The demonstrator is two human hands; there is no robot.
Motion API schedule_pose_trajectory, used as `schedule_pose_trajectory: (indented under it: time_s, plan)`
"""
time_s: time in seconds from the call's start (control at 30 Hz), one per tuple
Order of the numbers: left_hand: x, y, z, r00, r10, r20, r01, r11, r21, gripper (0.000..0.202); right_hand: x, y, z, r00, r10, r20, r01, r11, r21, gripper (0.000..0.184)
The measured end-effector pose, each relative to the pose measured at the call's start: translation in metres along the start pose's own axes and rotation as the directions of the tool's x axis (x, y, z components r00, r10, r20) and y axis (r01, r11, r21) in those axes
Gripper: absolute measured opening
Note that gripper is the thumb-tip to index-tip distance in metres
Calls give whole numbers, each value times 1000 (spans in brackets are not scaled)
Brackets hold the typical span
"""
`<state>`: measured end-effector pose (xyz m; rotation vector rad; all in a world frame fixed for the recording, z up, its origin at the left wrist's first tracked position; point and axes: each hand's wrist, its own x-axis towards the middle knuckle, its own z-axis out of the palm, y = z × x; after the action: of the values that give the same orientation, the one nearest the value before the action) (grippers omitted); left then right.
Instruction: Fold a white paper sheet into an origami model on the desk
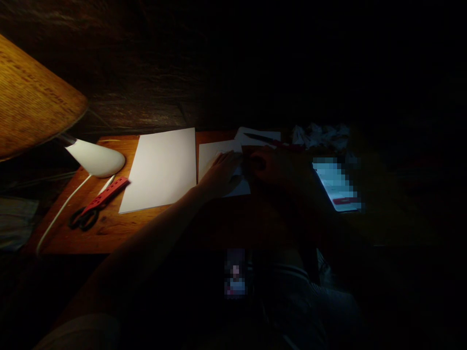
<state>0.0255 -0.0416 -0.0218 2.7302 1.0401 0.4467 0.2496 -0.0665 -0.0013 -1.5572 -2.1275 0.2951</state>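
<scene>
My left hand [222, 172] rests on a small white sheet of paper [211, 158] on the wooden table [109, 228]; its fingers lie flat and press the sheet down. My right hand [268, 165] sits just right of it in deep shadow, touching the same sheet, and I cannot make out its fingers. A larger white sheet [160, 167] lies to the left of the small one.
Red-handled scissors [97, 201] lie at the left, near a white lamp base [97, 158] with its cord and a woven shade [31, 97]. A lit phone [337, 187] lies at the right, crumpled paper [321, 136] behind it. Another sheet [259, 136] lies at the back.
</scene>
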Motion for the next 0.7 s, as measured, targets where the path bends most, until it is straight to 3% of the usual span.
schedule_pose_trajectory:
  time_s: [0.7]
  plan:
    - [0, 2, -3, 1000, 3, 24, -4, 1000, 11, 57, 1, 2, -5, 995, -60, 83, 60, 998, -1, 44]
